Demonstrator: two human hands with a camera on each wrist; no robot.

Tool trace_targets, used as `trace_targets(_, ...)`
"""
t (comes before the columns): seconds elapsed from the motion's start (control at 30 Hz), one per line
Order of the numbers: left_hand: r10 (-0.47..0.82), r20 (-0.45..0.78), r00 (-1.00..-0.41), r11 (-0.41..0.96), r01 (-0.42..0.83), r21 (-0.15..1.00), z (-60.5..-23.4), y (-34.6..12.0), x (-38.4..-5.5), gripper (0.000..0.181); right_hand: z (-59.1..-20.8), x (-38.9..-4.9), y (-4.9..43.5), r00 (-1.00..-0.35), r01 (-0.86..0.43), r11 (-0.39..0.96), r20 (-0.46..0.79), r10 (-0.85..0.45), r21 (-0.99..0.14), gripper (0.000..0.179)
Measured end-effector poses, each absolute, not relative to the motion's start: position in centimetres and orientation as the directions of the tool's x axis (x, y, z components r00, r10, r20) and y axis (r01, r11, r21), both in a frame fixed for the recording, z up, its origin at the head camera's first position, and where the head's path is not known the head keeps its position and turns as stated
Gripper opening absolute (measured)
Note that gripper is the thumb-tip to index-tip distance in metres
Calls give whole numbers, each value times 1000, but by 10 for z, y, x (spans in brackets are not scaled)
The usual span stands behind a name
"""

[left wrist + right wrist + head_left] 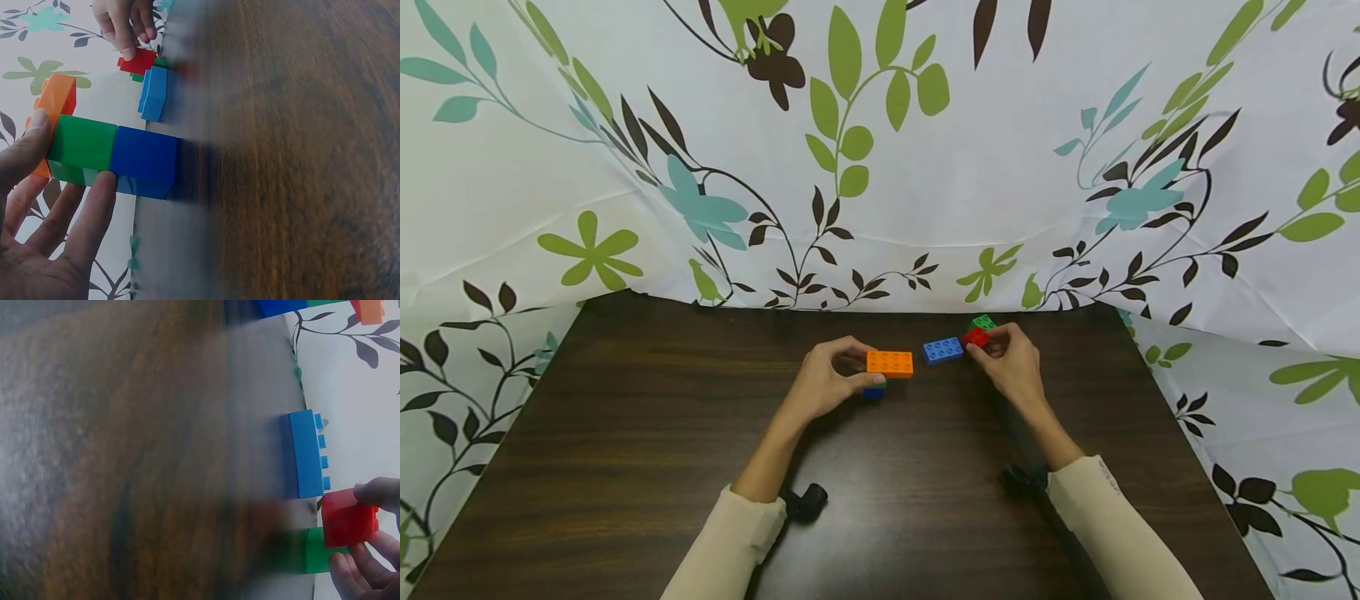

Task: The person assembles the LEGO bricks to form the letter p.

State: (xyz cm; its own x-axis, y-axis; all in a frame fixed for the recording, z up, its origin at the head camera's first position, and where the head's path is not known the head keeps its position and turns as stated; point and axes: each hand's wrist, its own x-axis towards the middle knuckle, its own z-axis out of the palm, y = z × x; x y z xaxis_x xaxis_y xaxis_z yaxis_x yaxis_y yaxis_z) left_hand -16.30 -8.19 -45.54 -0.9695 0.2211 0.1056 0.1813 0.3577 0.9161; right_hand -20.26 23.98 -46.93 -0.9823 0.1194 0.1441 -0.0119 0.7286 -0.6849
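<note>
My left hand (829,385) grips a stack of toy building bricks between thumb and fingers. At its top is an orange brick (890,364), with a green brick (82,140) in the middle and a dark blue brick (145,159) at the bottom. Over on the right, my right hand (1019,371) pinches a small red brick (347,519) by its sides. Close beneath the red brick, and partly hidden by it, is another green brick (983,322). A longer, lighter blue brick (942,350) lies studs up on the table between the two hands.
The dark wood-grain table (647,433) ends at the back against a white cloth (1000,167) printed with leaves and flowers. Black wrist devices, the left one a camera (805,503), stick out by both cream sleeves.
</note>
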Motion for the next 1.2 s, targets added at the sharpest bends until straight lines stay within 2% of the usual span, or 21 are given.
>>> trace_targets(0.57,214,74,-974,364,150,919,-456,-82,-163,33,-456,-198,238,-981,-22,737,157,114,-676,46)
trace_targets(1.2,210,68,-975,366,143,920,-459,-81,-164,33,-430,-189,218,-972,-139,716,233,34,-684,44)
